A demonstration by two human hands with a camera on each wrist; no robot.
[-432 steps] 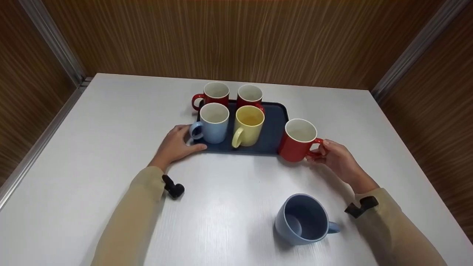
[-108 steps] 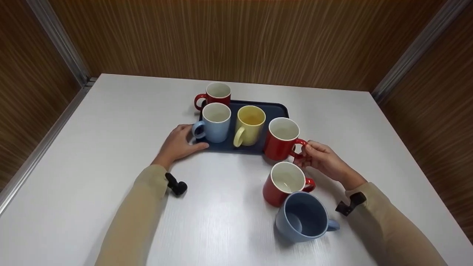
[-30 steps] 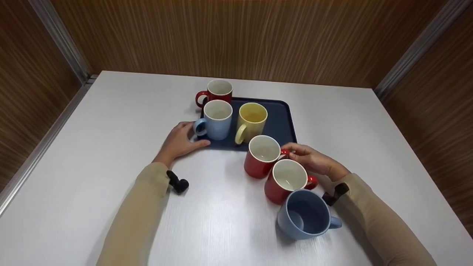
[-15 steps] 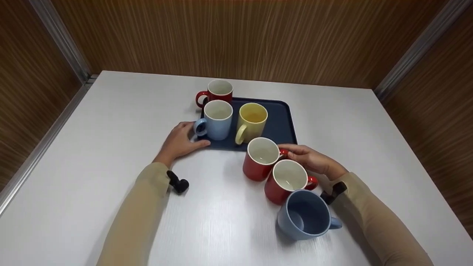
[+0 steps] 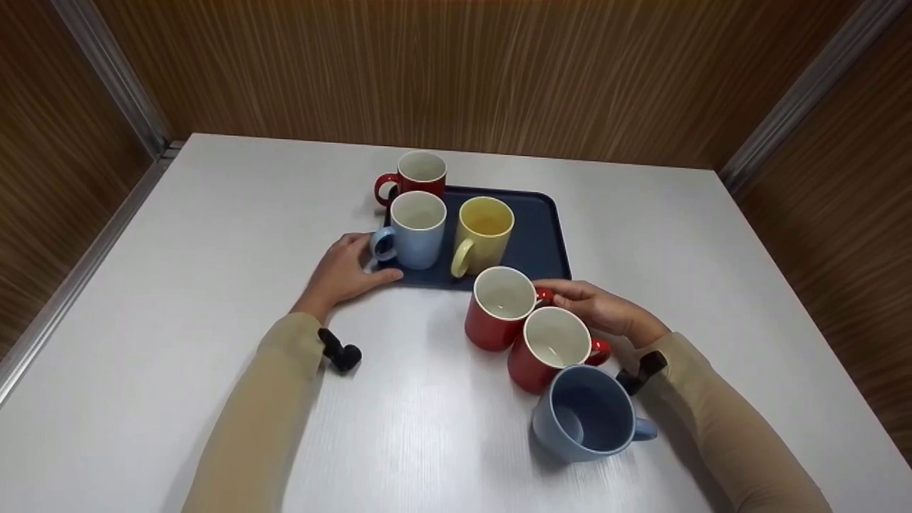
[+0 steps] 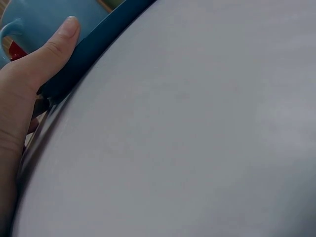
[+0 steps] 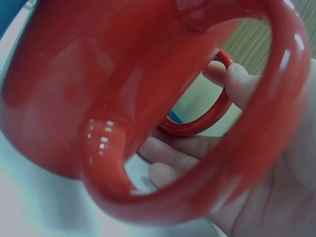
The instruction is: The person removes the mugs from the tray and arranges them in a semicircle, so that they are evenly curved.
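Note:
A dark blue tray (image 5: 547, 239) holds a red mug (image 5: 420, 173) at its back left, a light blue mug (image 5: 417, 229) and a yellow mug (image 5: 484, 236). My left hand (image 5: 374, 260) holds the tray's front left corner. In the left wrist view its thumb (image 6: 61, 42) lies along the tray rim (image 6: 101, 47). My right hand (image 5: 556, 293) pinches the handle of a red mug (image 5: 497, 310) standing on the table just in front of the tray. A second red mug (image 5: 547, 349) sits right beside it. Its handle (image 7: 197, 148) fills the right wrist view.
A larger blue mug (image 5: 586, 422) stands on the white table (image 5: 178, 285) near the front right, close to my right forearm. Wood-panelled walls close in the table at the back and both sides. The tray's right half is bare.
Over the earlier frames my right hand carried two red mugs from the tray to the table. In the last second the held one shifted slightly left and toward me. The left hand has stayed put.

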